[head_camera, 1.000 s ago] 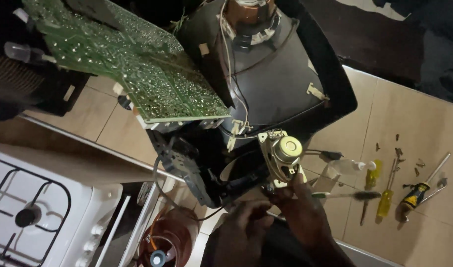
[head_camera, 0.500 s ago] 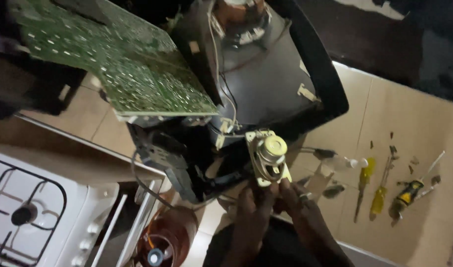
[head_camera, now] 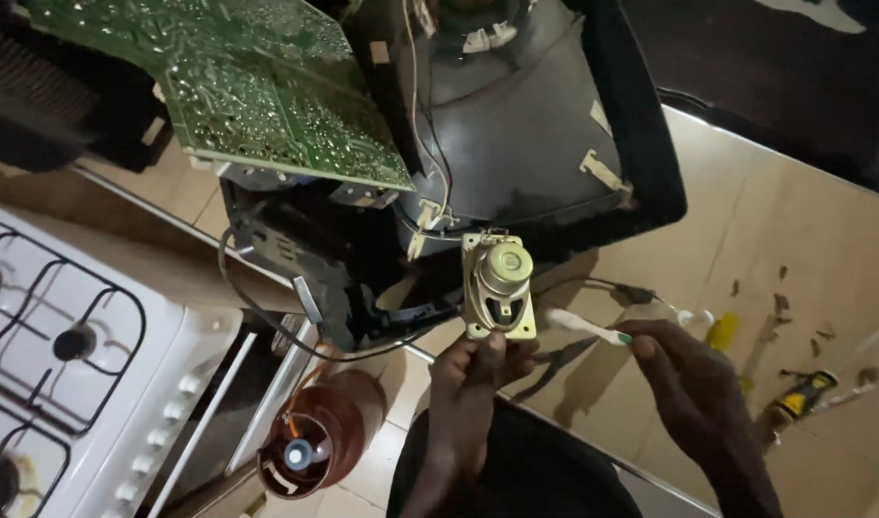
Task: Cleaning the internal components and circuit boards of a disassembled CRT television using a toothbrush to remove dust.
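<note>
Head view: left hand (head_camera: 473,384) gripping small speaker (head_camera: 498,286) by its lower edge, lifted free below television shell (head_camera: 555,125), wires attached. Right hand (head_camera: 684,369) pinching white toothbrush (head_camera: 588,329) just right of speaker; half a second ago both hands on speaker. Screwdrivers (head_camera: 804,391) farther right on floor.

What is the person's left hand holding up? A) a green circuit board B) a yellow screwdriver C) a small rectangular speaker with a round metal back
C: the left hand grips the small rectangular speaker with a round metal back by its lower edge.
</note>
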